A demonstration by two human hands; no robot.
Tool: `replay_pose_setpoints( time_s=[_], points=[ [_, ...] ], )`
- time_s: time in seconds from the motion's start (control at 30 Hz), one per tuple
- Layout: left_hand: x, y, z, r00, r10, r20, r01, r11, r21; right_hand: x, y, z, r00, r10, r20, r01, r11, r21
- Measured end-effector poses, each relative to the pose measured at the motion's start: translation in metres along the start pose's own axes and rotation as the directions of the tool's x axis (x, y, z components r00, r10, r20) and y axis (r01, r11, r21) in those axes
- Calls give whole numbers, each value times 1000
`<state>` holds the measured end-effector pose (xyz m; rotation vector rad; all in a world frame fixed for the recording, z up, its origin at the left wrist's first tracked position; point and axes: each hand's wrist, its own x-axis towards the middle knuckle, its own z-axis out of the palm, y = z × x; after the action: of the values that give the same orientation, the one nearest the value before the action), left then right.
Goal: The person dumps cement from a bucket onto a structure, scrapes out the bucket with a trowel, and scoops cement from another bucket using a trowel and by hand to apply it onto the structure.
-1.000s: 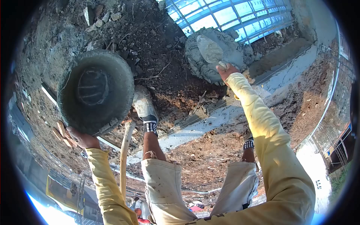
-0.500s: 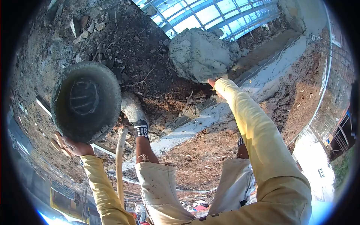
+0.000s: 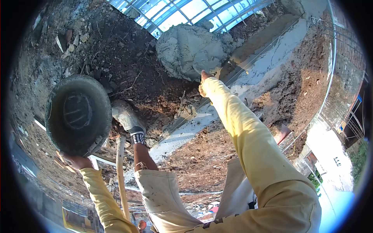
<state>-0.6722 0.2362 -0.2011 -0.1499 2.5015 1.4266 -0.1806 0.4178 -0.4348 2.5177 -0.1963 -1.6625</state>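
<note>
My left hand holds the round, crusted bucket; right of it, my right hand grips a smeared trowel at lumpy mortar. Beside the bucket are my shoe and a wooden pole.

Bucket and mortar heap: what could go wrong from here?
Bucket: the left hand holds only the near rim, so it could tip or slip.
Mortar heap: it sits right by the metal grid; pushed that way by the right hand, some might spill over.
Wooden pole: close to the leg, it could get knocked.
</note>
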Motion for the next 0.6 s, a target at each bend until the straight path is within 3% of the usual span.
replay_pose_setpoints(
  time_s=[0.03, 0.1, 0.17, 0.2, 0.23, 0.27, 0.3, 0.33, 0.37, 0.43, 0.5, 0.57, 0.6],
  points=[
    [0, -1, 1, 1000, 14, -5, -14, 1000, 1, -7, 13, 13, 994, 46, -98, -40, 997, 60],
    [7, -9, -1, 997, 71, -11, -71, 995, 64, -35, 9, 2, 978, 199, 59, -205, 971, 122],
    [0, 4, -1, 992, 124, -22, -117, 968, 223, -53, -3, -22, 984, 63, 164, -94, 978, 188],
    [2, 5, -3, 998, 58, 22, -61, 975, 215, -47, -2, -34, 957, 32, 289, -93, 975, 201],
    [20, -16, -14, 978, 156, 142, -165, 985, 54, -69, -12, -24, 997, 3, 78, -23, 967, 254],
    [-2, 2, -4, 974, 222, 52, -227, 922, 315, -63, -17, -30, 984, 7, 175, -60, 953, 296],
    [-3, 6, -1, 981, 187, 59, -195, 953, 231, -42, -13, -29, 989, -33, 145, -30, 908, 417],
    [22, -16, -16, 972, 218, 92, -224, 972, 70, -39, -16, -25, 994, 15, 106, -59, 904, 424],
    [-11, 14, 12, 991, 110, -77, -105, 992, 76, -37, -5, -19, 991, -15, 135, -44, 905, 423],
    [-13, 18, 3, 993, 115, -42, -94, 938, 333, -33, 14, -18, 943, 41, 331, -140, 950, 279],
    [0, 2, -12, 987, 156, 37, -157, 891, 427, -59, 16, -24, 849, 206, 487, -297, 948, 116],
    [3, -4, -18, 970, 222, 97, -241, 860, 450, -93, 26, -23, 902, 197, 384, -243, 967, 75],
    [-1, 0, -16, 960, 259, 106, -278, 836, 474, -100, 37, -25, 925, 118, 362, -161, 983, 91]
  ],
)
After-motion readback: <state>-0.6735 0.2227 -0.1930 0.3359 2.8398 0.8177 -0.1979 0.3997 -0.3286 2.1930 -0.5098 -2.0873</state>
